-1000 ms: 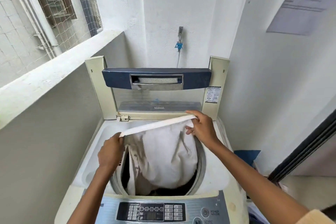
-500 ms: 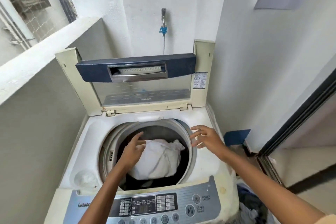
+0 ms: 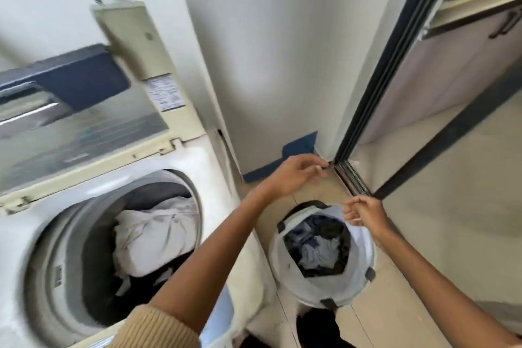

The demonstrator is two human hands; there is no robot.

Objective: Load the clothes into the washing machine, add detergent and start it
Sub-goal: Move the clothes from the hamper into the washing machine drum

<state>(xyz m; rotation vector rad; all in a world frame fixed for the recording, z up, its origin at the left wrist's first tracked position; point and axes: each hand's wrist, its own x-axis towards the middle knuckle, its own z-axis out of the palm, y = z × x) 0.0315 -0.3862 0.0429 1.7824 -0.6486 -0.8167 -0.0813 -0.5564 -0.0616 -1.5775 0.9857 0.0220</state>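
Note:
The top-loading washing machine [image 3: 197, 167] stands at the left with its lid [image 3: 84, 110] raised. A white garment [image 3: 152, 237] lies bunched in the drum on top of darker clothes. To the right, on the floor, sits a white laundry basket [image 3: 361, 271] holding blue, grey and dark clothes [image 3: 319, 248]. My left hand [image 3: 296, 172] reaches across above the basket's far side, fingers loosely curled, holding nothing. My right hand [image 3: 364, 213] hovers over the basket's right rim, fingers apart and empty.
A white wall corner [image 3: 268, 65] stands right behind the basket. A dark sliding-door track [image 3: 353, 178] runs along the floor at the right, with a cabinet [image 3: 452, 65] beyond it. A blue piece [image 3: 299, 147] sits at the wall's foot. Dark fabric [image 3: 316, 328] lies below the basket.
The white garment was let go and now lies in the drum. My view swung right and both hands moved from the machine to above the laundry basket.

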